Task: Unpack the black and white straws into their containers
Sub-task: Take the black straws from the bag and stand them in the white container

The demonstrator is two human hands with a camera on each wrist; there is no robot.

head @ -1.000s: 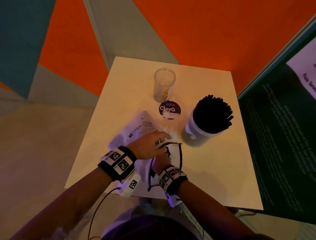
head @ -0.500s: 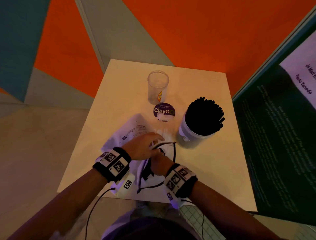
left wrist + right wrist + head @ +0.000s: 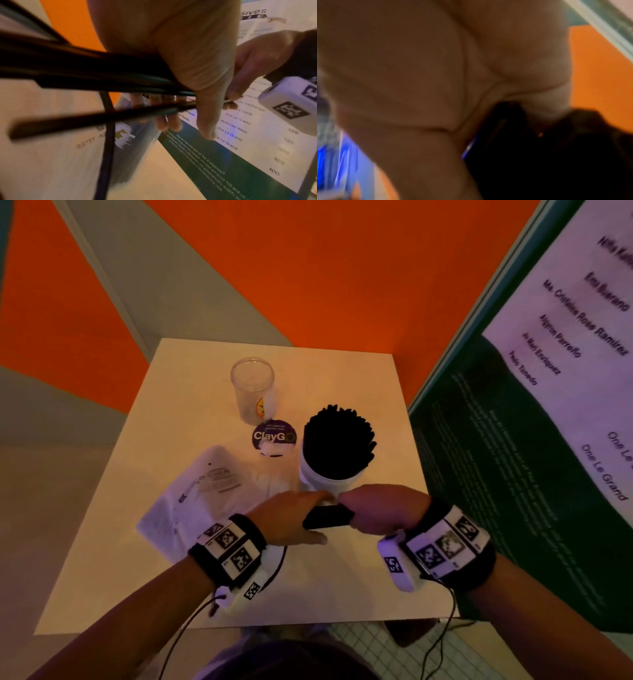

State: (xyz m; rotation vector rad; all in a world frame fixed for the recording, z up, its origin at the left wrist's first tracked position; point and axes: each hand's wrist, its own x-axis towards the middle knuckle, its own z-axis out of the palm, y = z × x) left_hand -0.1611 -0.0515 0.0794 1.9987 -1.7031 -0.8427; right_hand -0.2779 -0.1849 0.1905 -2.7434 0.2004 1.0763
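A short bundle of black straws (image 3: 328, 517) lies level between my two hands, just above the table's front half. My left hand (image 3: 291, 520) grips its left end, fingers over the top and thumb underneath. My right hand (image 3: 376, 511) is curled round its right end. In the left wrist view the black straws (image 3: 89, 70) run under my palm, with my right hand (image 3: 264, 56) beyond them. The right wrist view is blurred, showing palm and a dark mass. Just behind my hands a white tub (image 3: 325, 479) stands packed with black straws (image 3: 337, 441). An empty clear cup (image 3: 252, 390) stands further back.
A crumpled printed plastic bag (image 3: 202, 498) lies on the pale table (image 3: 342, 587) left of my hands. A round purple ClayGo sticker (image 3: 274, 437) sits between cup and tub. A dark green printed board (image 3: 513, 474) stands close along the table's right edge.
Both hands have come up off the plastic bag and shifted right, toward the white tub. A bundle of black straws is now held between them. The head view has swung left.
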